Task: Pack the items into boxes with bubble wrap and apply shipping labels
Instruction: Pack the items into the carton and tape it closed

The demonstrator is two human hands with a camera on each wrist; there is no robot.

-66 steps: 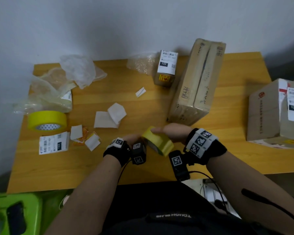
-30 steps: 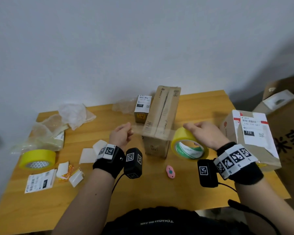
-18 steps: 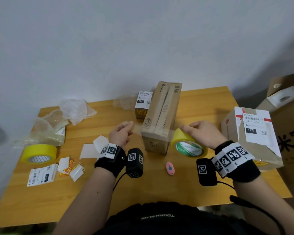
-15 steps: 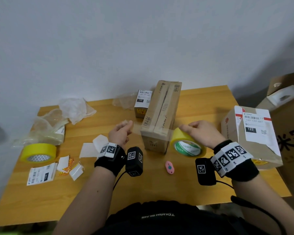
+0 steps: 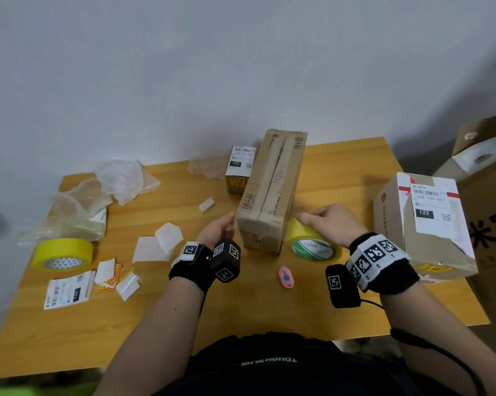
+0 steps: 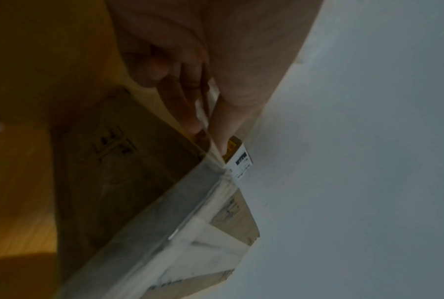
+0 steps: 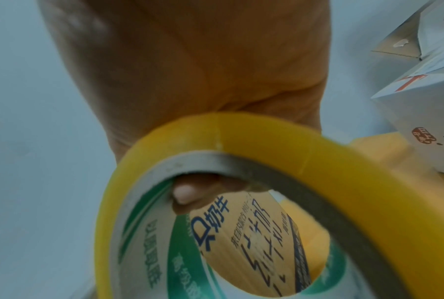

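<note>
I am holding both forearms out in front of me, black banded wrists level. My left hand (image 5: 216, 232) is pinching with thumb and fingertips (image 6: 190, 113) pressed together, the other fingers curled. My right hand (image 5: 331, 224) is arching palm down, thumb extended left, one fingertip (image 7: 184, 192) hooking underneath.

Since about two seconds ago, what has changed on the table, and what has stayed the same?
The hands have moved apart: the right hand carried the tape roll to the long box's right side, while the left hand drew the tape end to its left side. The strip now lies over the box's near end. A pink cutter has come into view. The second tape roll and the labels stayed put.
</note>
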